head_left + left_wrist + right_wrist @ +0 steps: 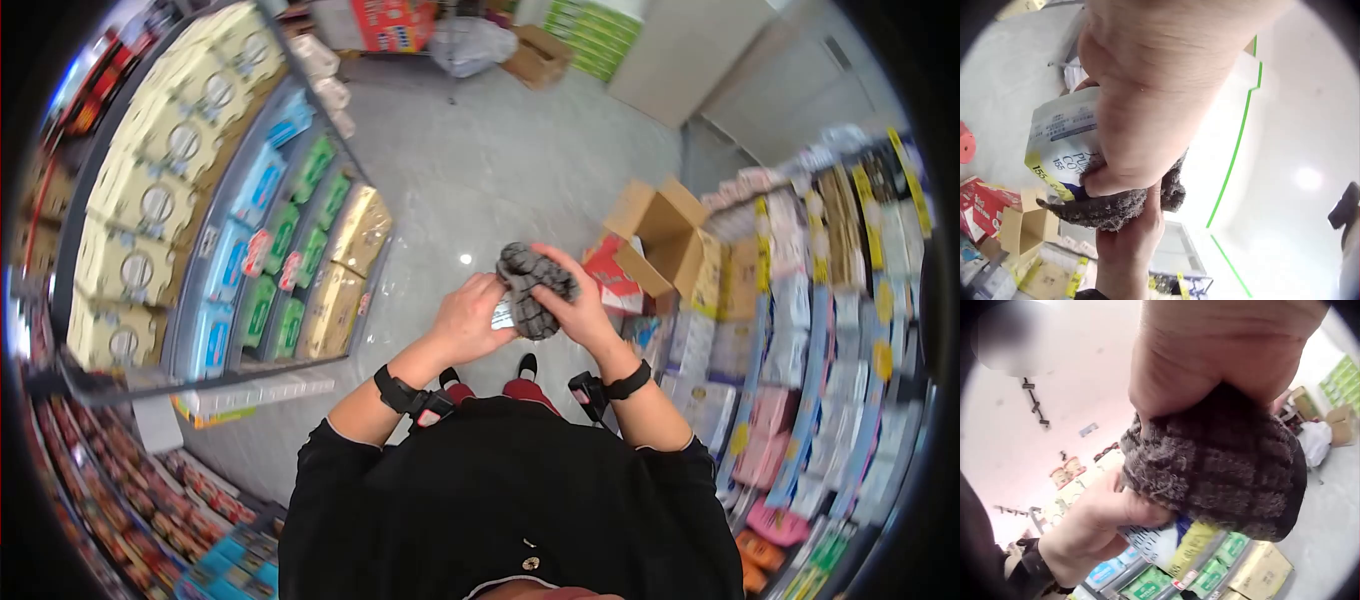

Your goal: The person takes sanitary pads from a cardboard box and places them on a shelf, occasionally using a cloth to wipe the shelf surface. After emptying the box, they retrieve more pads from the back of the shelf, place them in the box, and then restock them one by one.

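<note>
In front of my body, my left hand point(465, 320) grips a pale soft packet point(1060, 140) with a yellow band and the printed words "PURE COTTON" and "155". My right hand point(584, 312) holds a bunched dark grey plush cloth point(532, 290) with a pattern of raised squares, its thumb across the folds. Cloth and packet overlap in all the views. From the right wrist, the cloth point(1222, 469) covers much of the packet point(1179, 547), with the left thumb at the cloth's edge. Most of the right fingers are hidden by the cloth in that view.
Shelves of cream boxes point(137, 268) and green and blue packs stand to the left. On the right are shelves of packaged goods point(770, 420). An open cardboard box point(660, 235) sits ahead to the right on the grey floor point(450, 170). A white bag point(468, 48) lies farther off.
</note>
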`<state>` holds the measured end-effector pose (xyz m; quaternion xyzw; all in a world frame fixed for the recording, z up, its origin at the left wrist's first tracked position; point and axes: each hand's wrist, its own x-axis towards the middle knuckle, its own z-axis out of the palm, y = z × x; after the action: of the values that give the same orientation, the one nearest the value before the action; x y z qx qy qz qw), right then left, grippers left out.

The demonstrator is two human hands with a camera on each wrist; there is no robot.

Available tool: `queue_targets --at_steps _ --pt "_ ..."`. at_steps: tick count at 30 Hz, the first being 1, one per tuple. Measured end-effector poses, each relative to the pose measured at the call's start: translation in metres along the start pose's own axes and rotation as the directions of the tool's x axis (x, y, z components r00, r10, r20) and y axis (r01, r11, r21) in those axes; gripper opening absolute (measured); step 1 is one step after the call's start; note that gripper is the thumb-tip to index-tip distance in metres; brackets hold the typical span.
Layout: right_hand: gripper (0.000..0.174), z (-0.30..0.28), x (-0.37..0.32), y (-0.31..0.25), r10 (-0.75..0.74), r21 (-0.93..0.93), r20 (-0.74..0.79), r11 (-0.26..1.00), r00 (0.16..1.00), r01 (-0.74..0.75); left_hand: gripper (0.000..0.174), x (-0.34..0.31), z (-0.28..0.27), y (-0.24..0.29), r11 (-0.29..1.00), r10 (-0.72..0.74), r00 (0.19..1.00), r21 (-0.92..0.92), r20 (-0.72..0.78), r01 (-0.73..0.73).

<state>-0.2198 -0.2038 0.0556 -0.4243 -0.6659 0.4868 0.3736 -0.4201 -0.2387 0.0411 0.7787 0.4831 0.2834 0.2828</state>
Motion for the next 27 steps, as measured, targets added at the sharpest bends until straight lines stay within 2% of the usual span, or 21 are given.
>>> queue_targets --at_steps 1,2,3,4,5,6,7,9,11,12,13,15,16,18,20,22,23,24,25,26,27 --pt "0.046 -0.012 -0.015 0.002 0.129 0.197 -0.085 0.974 0.988 -0.111 0.057 0.007 0.007 0.006 0.999 0.036 0.999 -0.008 0.034 -0.036" --pt "0.041 -0.024 -0.027 -0.005 0.131 0.245 -0.207 0.966 0.970 -0.078 0.061 0.014 0.014 0.012 0.990 0.093 0.995 -0.110 0.025 -0.090" --pt "0.039 -0.036 -0.039 0.010 0.240 0.428 -0.330 0.900 0.913 -0.082 0.064 0.019 0.021 0.019 0.968 0.145 0.989 -0.209 0.013 -0.139" --pt "0.039 -0.053 -0.055 0.019 0.343 0.567 -0.375 0.820 0.861 -0.080 0.065 0.025 0.029 0.022 0.934 0.077 0.992 -0.354 0.101 -0.037" --pt "0.038 -0.067 -0.067 0.021 0.440 0.691 -0.397 0.721 0.805 -0.053 0.065 0.034 0.037 0.029 0.933 0.111 0.986 -0.354 0.122 -0.061" --pt "0.037 -0.079 -0.082 0.023 0.446 0.738 -0.428 0.675 0.786 0.019 0.066 0.044 0.045 0.039 0.778 0.036 0.987 -0.624 0.158 0.072" --pt "0.037 -0.088 -0.094 0.025 0.436 0.731 -0.458 0.681 0.775 0.049 0.066 0.055 0.055 0.048 0.536 -0.028 0.975 -0.820 0.221 0.202" --pt "0.036 -0.105 -0.122 0.026 0.478 0.820 -0.429 0.562 0.767 0.108 0.063 0.077 0.080 0.065 0.485 0.043 0.951 -0.839 0.306 0.248" --pt "0.043 -0.121 -0.149 0.032 0.484 0.877 -0.368 0.464 0.794 0.124 0.061 0.094 0.102 0.100 0.181 0.073 0.885 -0.878 0.461 0.442" --pt "0.044 -0.127 -0.159 0.029 0.478 0.886 -0.370 0.441 0.797 0.147 0.059 0.100 0.124 0.112 0.260 0.070 0.886 -0.865 0.459 0.428" --pt "0.045 -0.133 -0.166 0.026 0.472 0.894 -0.370 0.416 0.801 0.168 0.059 0.108 0.144 0.124 0.273 0.092 0.880 -0.862 0.466 0.428" --pt "0.041 -0.154 -0.182 0.033 0.457 0.855 -0.443 0.474 0.772 0.210 0.057 0.122 0.179 0.154 0.672 0.083 0.908 -0.696 0.411 0.253" --pt "0.040 -0.169 -0.191 0.034 0.440 0.823 -0.484 0.522 0.756 0.223 0.054 0.126 0.194 0.169 0.730 0.098 0.944 -0.668 0.315 0.147" --pt "0.039 -0.199 -0.206 0.026 0.417 0.786 -0.533 0.566 0.736 0.249 0.052 0.138 0.211 0.206 0.736 0.159 0.951 -0.674 0.266 0.066" --pt "0.039 -0.224 -0.221 0.024 0.454 0.731 -0.605 0.643 0.653 0.230 0.051 0.150 0.228 0.229 0.731 0.207 0.954 -0.682 0.216 -0.004" --pt "0.044 -0.248 -0.233 0.030 0.439 0.695 -0.648 0.676 0.622 0.246 0.051 0.167 0.245 0.245 0.644 0.183 0.918 -0.748 0.352 0.159" --pt "0.048 -0.258 -0.238 0.033 0.425 0.659 -0.684 0.708 0.593 0.252 0.051 0.171 0.253 0.254 0.650 0.186 0.914 -0.743 0.359 0.160" --pt "0.057 -0.264 -0.238 0.039 0.312 0.509 -0.803 0.803 0.508 0.310 0.050 0.176 0.260 0.264 0.583 0.168 0.895 -0.774 0.414 0.248" --pt "0.057 -0.270 -0.242 0.041 0.312 0.508 -0.807 0.799 0.501 0.321 0.049 0.181 0.264 0.273 0.511 0.155 0.870 -0.792 0.468 0.335" --pt "0.060 -0.276 -0.245 0.038 0.252 0.427 -0.839 0.854 0.482 0.298 0.044 0.185 0.267 0.282 0.571 0.070 0.852 -0.721 0.518 0.392" --pt "0.063 -0.282 -0.246 0.035 0.189 0.341 -0.866 0.900 0.464 0.271 0.044 0.194 0.271 0.285 0.581 0.074 0.848 -0.714 0.525 0.391"
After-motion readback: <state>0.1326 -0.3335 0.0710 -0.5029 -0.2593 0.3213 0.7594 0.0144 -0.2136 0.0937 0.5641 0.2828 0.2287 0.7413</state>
